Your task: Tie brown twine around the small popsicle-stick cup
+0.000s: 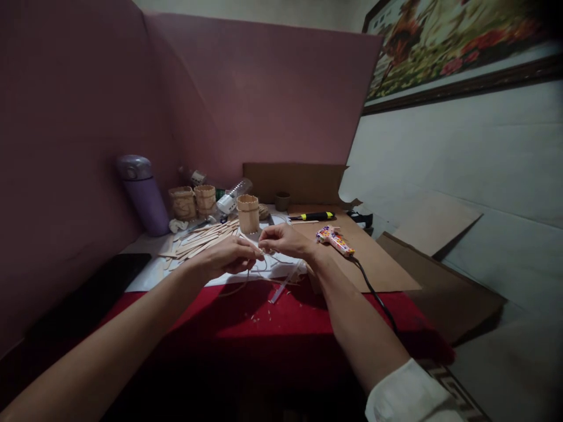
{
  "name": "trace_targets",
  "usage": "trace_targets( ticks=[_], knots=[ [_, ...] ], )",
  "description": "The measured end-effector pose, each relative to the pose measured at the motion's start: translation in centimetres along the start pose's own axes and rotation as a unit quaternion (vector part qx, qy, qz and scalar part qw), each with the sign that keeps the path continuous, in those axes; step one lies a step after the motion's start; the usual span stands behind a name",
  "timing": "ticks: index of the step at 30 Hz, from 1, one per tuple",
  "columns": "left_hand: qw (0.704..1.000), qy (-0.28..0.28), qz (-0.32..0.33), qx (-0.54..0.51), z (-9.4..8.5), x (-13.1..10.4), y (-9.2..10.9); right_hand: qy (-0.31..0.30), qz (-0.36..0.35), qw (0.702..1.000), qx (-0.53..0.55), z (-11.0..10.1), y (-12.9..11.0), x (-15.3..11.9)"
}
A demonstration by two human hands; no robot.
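My left hand [231, 255] and my right hand [281, 239] meet over the white sheet, fingertips almost touching. Both are pinched around a thin pale cord [265, 265], whose loops hang below them and trail over the sheet. Just behind my hands stands a cup made of wooden sticks [248, 214]. A loose pile of flat wooden sticks [200, 240] lies to the left of it. Below my right hand rests a translucent glue stick [281, 288].
Two stick cups [182, 203], a plastic bottle [235, 196] and a purple flask [144, 196] stand or lie at the back left. A patterned glue gun [335, 239] with a black cable and a yellow-black cutter [317, 217] lie on cardboard [373, 266] at right.
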State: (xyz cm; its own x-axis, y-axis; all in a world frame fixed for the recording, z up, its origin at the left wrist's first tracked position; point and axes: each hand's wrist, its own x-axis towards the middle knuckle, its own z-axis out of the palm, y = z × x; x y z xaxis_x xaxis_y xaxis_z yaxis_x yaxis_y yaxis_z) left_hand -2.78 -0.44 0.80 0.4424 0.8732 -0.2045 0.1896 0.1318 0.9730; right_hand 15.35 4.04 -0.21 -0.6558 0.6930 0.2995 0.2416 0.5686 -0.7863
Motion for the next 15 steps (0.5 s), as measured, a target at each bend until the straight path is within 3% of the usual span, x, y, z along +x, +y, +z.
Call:
trace_targets(
  ticks=[2,4,6,8,11,15],
  knots=[
    [0.999,0.01,-0.007,-0.04,-0.2,0.7,-0.2,0.094,-0.022,0.988,-0.116,0.5,0.3,0.3],
    [0.994,0.053,0.002,-0.094,-0.5,1.6,-0.2,0.211,-0.046,0.949,-0.231,0.8,0.2,0.2],
    [0.982,0.109,0.024,-0.151,-0.8,2.5,-0.1,0.32,-0.056,0.901,-0.286,1.1,-0.2,0.0],
    [0.968,0.156,0.047,-0.193,-1.1,3.2,0.0,0.38,-0.047,0.875,-0.296,1.5,-0.6,-0.3],
    [0.958,0.177,0.08,-0.21,-1.4,3.7,-0.1,0.332,-0.015,0.887,-0.322,2.3,-0.9,-0.3],
    [0.966,0.147,0.11,-0.181,-1.1,4.0,-1.2,0.297,0.003,0.907,-0.299,3.2,-0.4,0.2]
  ],
)
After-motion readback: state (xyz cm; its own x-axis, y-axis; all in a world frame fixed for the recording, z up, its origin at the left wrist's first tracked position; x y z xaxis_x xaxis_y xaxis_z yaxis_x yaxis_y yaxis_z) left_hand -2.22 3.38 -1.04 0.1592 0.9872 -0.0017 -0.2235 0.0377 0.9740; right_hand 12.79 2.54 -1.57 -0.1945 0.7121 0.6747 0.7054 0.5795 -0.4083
